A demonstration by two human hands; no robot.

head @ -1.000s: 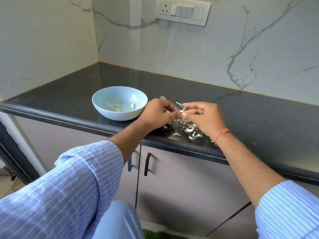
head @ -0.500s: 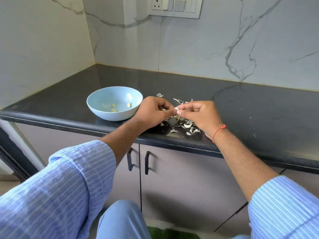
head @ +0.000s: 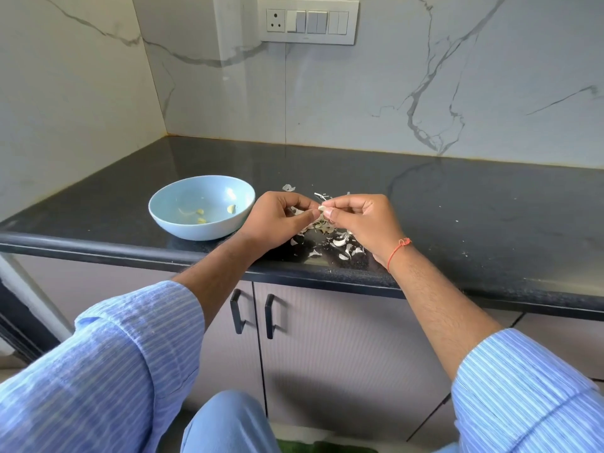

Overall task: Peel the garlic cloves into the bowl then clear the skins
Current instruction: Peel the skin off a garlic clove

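Garlic clove (head: 322, 208), small and likely slippery, sits pinched between my left hand (head: 277, 220) and right hand (head: 361, 220). Papery skins (head: 340, 245) litter the bench (head: 457, 204); I'd grip the clove's ends.

Wall switchboard (head: 307, 21); cabinet handles (head: 268, 317)

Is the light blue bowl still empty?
No, a few peeled garlic cloves already lie inside the light blue bowl.

- The light blue round bowl (head: 183, 220) stands just left of the hands, near the front edge of the black speckled stone desk (head: 474, 204).
- Scattered white papery garlic skins (head: 340, 243) litter the desk under the hands.
- Bare desk stretches right and behind, up to the marble-patterned wall (head: 376, 103).
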